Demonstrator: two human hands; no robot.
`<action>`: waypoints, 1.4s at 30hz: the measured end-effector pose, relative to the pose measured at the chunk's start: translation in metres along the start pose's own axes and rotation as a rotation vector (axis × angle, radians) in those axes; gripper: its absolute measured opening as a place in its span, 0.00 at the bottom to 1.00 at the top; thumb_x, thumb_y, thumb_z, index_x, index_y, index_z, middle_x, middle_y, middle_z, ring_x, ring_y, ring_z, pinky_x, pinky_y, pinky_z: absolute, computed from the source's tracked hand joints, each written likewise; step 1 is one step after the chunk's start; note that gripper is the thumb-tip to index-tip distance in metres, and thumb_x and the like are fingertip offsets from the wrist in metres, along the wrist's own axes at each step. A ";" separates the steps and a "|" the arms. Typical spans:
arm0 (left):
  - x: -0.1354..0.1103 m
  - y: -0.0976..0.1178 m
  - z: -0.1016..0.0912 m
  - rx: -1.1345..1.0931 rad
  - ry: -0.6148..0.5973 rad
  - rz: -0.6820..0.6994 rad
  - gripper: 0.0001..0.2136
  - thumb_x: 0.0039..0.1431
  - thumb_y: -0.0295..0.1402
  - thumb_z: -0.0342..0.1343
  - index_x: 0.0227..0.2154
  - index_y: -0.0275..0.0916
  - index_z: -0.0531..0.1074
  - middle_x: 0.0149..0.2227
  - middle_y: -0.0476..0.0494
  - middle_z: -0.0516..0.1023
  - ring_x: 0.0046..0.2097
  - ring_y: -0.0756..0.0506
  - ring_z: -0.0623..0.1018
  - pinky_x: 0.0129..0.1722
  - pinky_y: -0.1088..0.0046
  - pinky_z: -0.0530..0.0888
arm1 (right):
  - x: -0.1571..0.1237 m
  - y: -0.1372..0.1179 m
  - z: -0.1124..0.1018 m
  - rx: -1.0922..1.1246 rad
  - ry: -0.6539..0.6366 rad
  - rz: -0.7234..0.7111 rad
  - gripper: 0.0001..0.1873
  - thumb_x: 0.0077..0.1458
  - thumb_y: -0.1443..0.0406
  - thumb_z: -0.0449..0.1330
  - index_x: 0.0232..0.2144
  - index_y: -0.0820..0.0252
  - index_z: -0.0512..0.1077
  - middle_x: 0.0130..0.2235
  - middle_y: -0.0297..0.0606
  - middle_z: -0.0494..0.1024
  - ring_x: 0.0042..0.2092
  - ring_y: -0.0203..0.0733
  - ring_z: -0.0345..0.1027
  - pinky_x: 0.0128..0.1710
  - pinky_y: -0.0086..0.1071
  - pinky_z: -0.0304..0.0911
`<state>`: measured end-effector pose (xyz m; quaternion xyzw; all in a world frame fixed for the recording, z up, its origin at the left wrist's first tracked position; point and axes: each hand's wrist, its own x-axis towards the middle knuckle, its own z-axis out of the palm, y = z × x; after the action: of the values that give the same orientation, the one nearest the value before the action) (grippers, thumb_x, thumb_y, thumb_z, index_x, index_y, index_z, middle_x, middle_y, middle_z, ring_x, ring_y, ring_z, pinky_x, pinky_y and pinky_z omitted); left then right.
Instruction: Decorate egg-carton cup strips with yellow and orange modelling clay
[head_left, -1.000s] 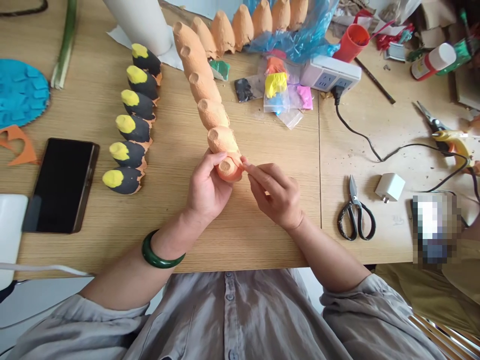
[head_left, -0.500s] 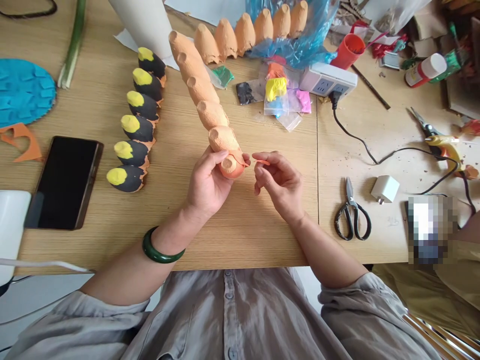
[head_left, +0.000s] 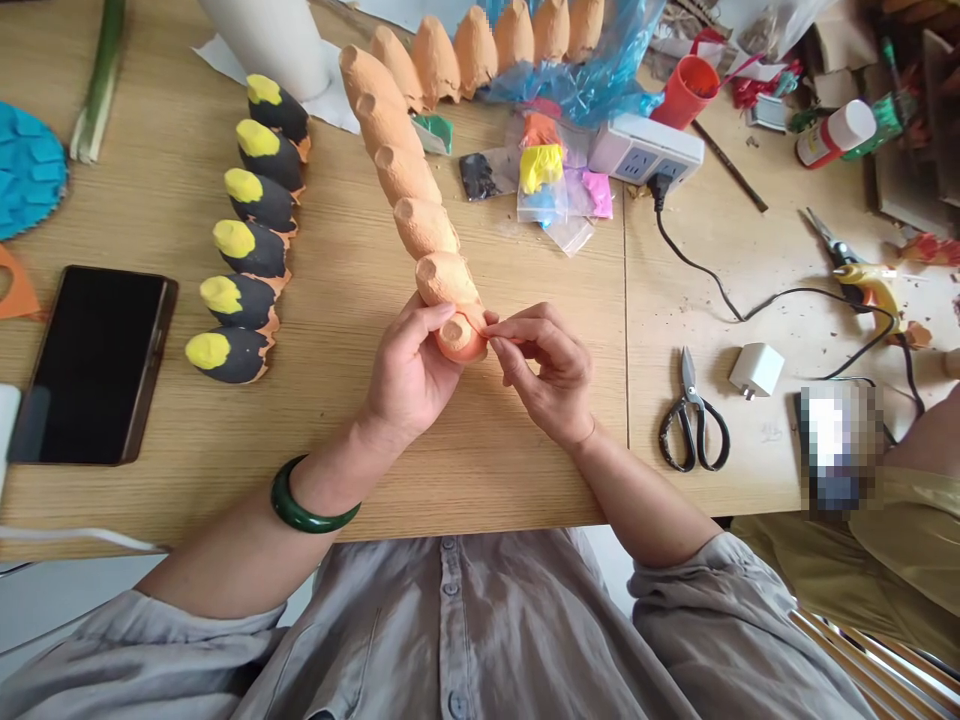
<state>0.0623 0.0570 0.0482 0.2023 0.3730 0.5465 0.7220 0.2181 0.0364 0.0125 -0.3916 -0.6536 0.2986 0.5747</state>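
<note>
Left grip pinches the egg strip near its bottom; right grip pinches its edge. Pulling hard could rip it.

Nothing can be read — the label on the red-and-white bottle is too small to tell.

Our cup strip was pale orange, our shorter cup row black with yellow tips, our bangle dark green, our shirt plain grey, our table light brown, finely grained.
</note>
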 end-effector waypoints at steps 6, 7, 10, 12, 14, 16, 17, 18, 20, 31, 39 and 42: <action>0.003 0.004 -0.001 -0.022 0.039 -0.003 0.03 0.68 0.29 0.61 0.38 0.42 0.74 0.37 0.47 0.82 0.41 0.45 0.87 0.47 0.70 0.82 | 0.004 0.004 -0.002 0.306 -0.031 0.291 0.18 0.74 0.48 0.68 0.43 0.56 0.83 0.39 0.33 0.80 0.28 0.29 0.67 0.25 0.25 0.73; 0.004 0.004 0.000 -0.032 0.039 -0.002 0.03 0.69 0.29 0.61 0.38 0.42 0.74 0.36 0.47 0.82 0.40 0.45 0.87 0.47 0.70 0.82 | 0.006 0.005 -0.003 0.387 -0.020 0.371 0.20 0.73 0.46 0.69 0.43 0.55 0.82 0.37 0.32 0.78 0.27 0.29 0.66 0.24 0.25 0.73; 0.005 0.006 0.001 -0.054 0.030 0.006 0.04 0.69 0.26 0.57 0.39 0.40 0.75 0.35 0.47 0.82 0.39 0.46 0.86 0.46 0.71 0.82 | 0.010 0.011 -0.006 0.549 0.002 0.519 0.22 0.71 0.44 0.70 0.49 0.55 0.83 0.38 0.31 0.79 0.28 0.30 0.68 0.24 0.26 0.75; 0.006 0.006 0.001 -0.051 0.041 0.008 0.05 0.69 0.25 0.57 0.38 0.39 0.77 0.35 0.46 0.81 0.39 0.46 0.86 0.46 0.70 0.82 | 0.011 0.015 -0.008 0.591 0.001 0.534 0.22 0.69 0.45 0.71 0.52 0.54 0.82 0.42 0.32 0.81 0.29 0.30 0.70 0.25 0.27 0.77; 0.007 0.006 0.000 -0.034 0.069 0.008 0.05 0.70 0.26 0.59 0.37 0.40 0.77 0.35 0.45 0.81 0.39 0.45 0.86 0.48 0.68 0.82 | 0.010 0.016 -0.009 0.564 -0.014 0.518 0.25 0.68 0.45 0.73 0.55 0.54 0.82 0.44 0.33 0.83 0.30 0.30 0.71 0.26 0.28 0.78; 0.007 0.006 -0.001 -0.013 0.092 0.003 0.05 0.71 0.28 0.61 0.36 0.41 0.77 0.36 0.45 0.81 0.41 0.43 0.86 0.50 0.66 0.82 | 0.008 0.015 -0.007 0.472 -0.035 0.486 0.28 0.67 0.42 0.73 0.57 0.53 0.82 0.43 0.34 0.84 0.29 0.31 0.70 0.26 0.28 0.78; 0.007 0.005 -0.001 -0.008 0.093 0.001 0.05 0.71 0.28 0.61 0.36 0.42 0.76 0.36 0.45 0.81 0.41 0.43 0.86 0.50 0.66 0.82 | 0.007 0.014 -0.006 0.413 -0.042 0.461 0.28 0.67 0.41 0.73 0.56 0.53 0.82 0.43 0.35 0.84 0.29 0.31 0.69 0.26 0.28 0.77; 0.006 0.005 -0.001 -0.008 0.087 0.004 0.06 0.71 0.28 0.61 0.35 0.42 0.76 0.37 0.45 0.81 0.41 0.43 0.86 0.50 0.66 0.82 | 0.006 0.012 -0.005 0.353 -0.044 0.429 0.28 0.67 0.41 0.73 0.55 0.54 0.82 0.42 0.36 0.84 0.29 0.31 0.70 0.25 0.27 0.76; 0.005 0.003 -0.001 -0.019 0.060 0.020 0.07 0.70 0.26 0.58 0.34 0.42 0.76 0.37 0.44 0.81 0.41 0.44 0.84 0.47 0.68 0.82 | 0.004 0.007 -0.002 0.240 -0.048 0.347 0.26 0.69 0.41 0.72 0.53 0.54 0.84 0.44 0.38 0.85 0.32 0.33 0.73 0.26 0.27 0.75; -0.003 -0.007 0.002 0.049 -0.063 0.065 0.02 0.60 0.28 0.63 0.36 0.40 0.79 0.34 0.46 0.81 0.36 0.46 0.81 0.42 0.70 0.82 | 0.005 0.003 0.000 0.210 0.092 0.373 0.25 0.67 0.41 0.73 0.41 0.56 0.81 0.37 0.33 0.81 0.32 0.33 0.74 0.24 0.26 0.70; 0.002 0.000 -0.001 0.050 -0.045 0.058 0.03 0.63 0.30 0.64 0.39 0.41 0.80 0.36 0.47 0.84 0.38 0.45 0.84 0.47 0.67 0.82 | 0.011 0.020 -0.013 0.330 0.011 0.532 0.29 0.73 0.36 0.64 0.50 0.53 0.82 0.40 0.33 0.80 0.29 0.31 0.66 0.26 0.28 0.73; 0.004 0.001 -0.004 0.041 -0.075 0.065 0.03 0.64 0.30 0.64 0.40 0.42 0.78 0.35 0.47 0.84 0.37 0.45 0.82 0.46 0.67 0.82 | 0.008 0.017 -0.011 0.246 -0.054 0.408 0.26 0.75 0.39 0.63 0.54 0.51 0.83 0.44 0.35 0.82 0.32 0.32 0.70 0.28 0.28 0.73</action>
<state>0.0596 0.0609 0.0448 0.2494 0.3500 0.5541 0.7130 0.2311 0.0512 0.0038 -0.4346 -0.5347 0.4963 0.5281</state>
